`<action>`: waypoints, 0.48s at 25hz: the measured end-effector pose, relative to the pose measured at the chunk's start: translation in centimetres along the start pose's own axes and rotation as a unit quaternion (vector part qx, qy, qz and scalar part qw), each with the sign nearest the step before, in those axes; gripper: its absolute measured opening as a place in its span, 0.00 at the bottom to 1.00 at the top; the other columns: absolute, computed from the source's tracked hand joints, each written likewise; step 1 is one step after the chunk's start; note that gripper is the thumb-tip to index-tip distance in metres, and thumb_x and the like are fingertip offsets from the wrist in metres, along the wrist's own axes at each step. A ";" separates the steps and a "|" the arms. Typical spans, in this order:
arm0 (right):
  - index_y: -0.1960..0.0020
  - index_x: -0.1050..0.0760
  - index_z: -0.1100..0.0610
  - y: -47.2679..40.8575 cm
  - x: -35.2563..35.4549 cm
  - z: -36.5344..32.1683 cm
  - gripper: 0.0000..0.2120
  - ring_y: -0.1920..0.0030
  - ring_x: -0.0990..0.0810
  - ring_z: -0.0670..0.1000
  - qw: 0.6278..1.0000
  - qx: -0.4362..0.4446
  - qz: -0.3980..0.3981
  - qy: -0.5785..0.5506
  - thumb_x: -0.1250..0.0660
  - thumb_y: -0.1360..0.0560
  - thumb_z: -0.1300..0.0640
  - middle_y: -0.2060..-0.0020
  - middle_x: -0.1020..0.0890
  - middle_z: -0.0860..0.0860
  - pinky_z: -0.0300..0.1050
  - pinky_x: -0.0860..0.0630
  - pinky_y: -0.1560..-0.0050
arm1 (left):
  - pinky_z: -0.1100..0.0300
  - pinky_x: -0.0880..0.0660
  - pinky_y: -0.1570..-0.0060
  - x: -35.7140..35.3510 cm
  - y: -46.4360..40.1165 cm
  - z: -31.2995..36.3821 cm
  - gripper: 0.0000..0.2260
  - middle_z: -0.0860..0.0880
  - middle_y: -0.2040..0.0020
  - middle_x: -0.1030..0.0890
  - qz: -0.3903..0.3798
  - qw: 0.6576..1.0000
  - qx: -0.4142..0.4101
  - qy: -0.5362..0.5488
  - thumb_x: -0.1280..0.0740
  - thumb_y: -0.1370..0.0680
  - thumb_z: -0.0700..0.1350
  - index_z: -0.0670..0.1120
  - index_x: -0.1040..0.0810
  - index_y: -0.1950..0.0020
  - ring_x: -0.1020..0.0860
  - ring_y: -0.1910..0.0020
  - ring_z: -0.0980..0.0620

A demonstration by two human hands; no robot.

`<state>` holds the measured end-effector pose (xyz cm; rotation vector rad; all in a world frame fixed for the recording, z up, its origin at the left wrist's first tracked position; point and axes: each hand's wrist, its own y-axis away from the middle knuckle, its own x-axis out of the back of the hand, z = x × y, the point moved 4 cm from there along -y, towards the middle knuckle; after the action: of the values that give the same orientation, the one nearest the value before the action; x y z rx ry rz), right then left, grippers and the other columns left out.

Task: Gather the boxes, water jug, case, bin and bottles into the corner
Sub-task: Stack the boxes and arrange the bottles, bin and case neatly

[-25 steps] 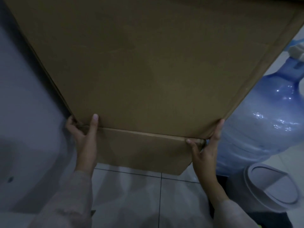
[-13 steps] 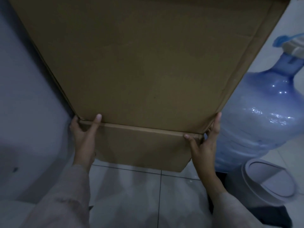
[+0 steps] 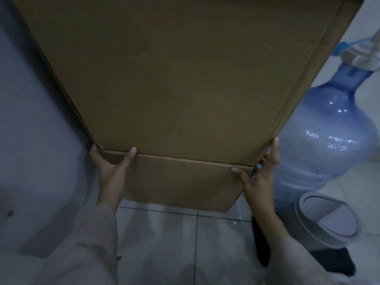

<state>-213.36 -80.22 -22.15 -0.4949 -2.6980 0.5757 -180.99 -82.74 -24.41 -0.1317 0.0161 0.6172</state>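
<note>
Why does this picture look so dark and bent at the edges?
Head view: dim, bluish room light; the cardboard box flares outward from wide-angle distortion; small glints on the water jug; the bin and sleeves look soft.

A large cardboard box (image 3: 185,79) fills the upper and middle part of the view, its lower flap hanging toward the floor (image 3: 174,243). The left hand (image 3: 112,171) grips the box's lower left corner, thumb on the front face, fingers behind the edge. The right hand (image 3: 260,175) holds the lower right corner, thumb on the flap, fingers along the side edge. A wall (image 3: 30,120) stands just left of the box. The water jug (image 3: 329,145) stands upright on the floor just right of the box, beside the right hand. The bin (image 3: 327,221) sits on the floor in front of the jug, to the right of the right forearm.
</note>
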 end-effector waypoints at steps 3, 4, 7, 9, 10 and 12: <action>0.33 0.59 0.25 0.2 0.1 -0.1 0.55 0.28 0.38 0.55 1.000 0.004 0.002 -0.003 0.29 0.32 0.70 0.26 0.46 0.48 0.56 0.36 0.29 | 0.54 0.41 0.27 -0.1 0.4 -1.0 0.43 0.49 0.26 0.39 0.011 0.999 -0.011 -0.038 0.27 0.32 0.55 0.51 0.49 0.25 0.36 0.29 0.53; 0.34 0.59 0.25 0.3 0.1 0.0 0.54 0.27 0.40 0.50 1.000 0.005 -0.002 -0.007 0.29 0.32 0.69 0.26 0.47 0.42 0.49 0.37 0.28 | 0.57 0.48 0.25 -0.4 0.8 -1.3 0.44 0.48 0.24 0.46 0.011 0.997 -0.018 -0.071 0.30 0.30 0.58 0.49 0.54 0.24 0.43 0.25 0.52; 0.35 0.62 0.24 0.8 -0.1 0.9 0.51 0.29 0.47 0.31 1.000 0.007 -0.020 0.023 0.31 0.28 0.65 0.33 0.53 0.24 0.28 0.46 0.30 | 0.71 0.64 0.32 -1.8 2.3 -2.1 0.40 0.40 0.23 0.59 0.033 0.987 -0.048 -0.149 0.38 0.24 0.54 0.40 0.61 0.25 0.58 0.24 0.47; 0.34 0.63 0.26 1.1 -0.4 1.5 0.48 0.30 0.51 0.29 0.996 0.030 -0.025 0.076 0.34 0.26 0.64 0.28 0.53 0.34 0.23 0.48 0.33 | 0.79 0.68 0.37 -2.2 3.1 -2.2 0.37 0.34 0.25 0.58 0.057 0.977 -0.093 -0.184 0.39 0.22 0.49 0.34 0.59 0.26 0.57 0.24 0.39; 0.32 0.61 0.27 1.4 -0.5 2.2 0.46 0.29 0.51 0.30 0.994 0.049 -0.023 0.099 0.36 0.25 0.66 0.26 0.51 0.44 0.22 0.47 0.34 | 0.79 0.69 0.38 -2.4 3.2 -2.6 0.36 0.32 0.25 0.57 0.061 0.971 -0.118 -0.200 0.40 0.22 0.49 0.32 0.58 0.27 0.56 0.25 0.37; 0.30 0.55 0.30 2.6 -1.2 3.3 0.44 0.29 0.50 0.32 0.996 0.049 -0.019 0.077 0.40 0.25 0.72 0.27 0.49 0.53 0.21 0.41 0.38 | 0.75 0.69 0.35 -2.4 3.4 -4.1 0.35 0.29 0.26 0.56 0.059 0.959 -0.156 -0.229 0.42 0.22 0.50 0.31 0.56 0.27 0.55 0.26 0.35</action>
<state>-212.93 -79.50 -26.48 -0.4405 -2.5152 0.6298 -184.83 -81.88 -28.70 -0.2929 -0.5272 0.7552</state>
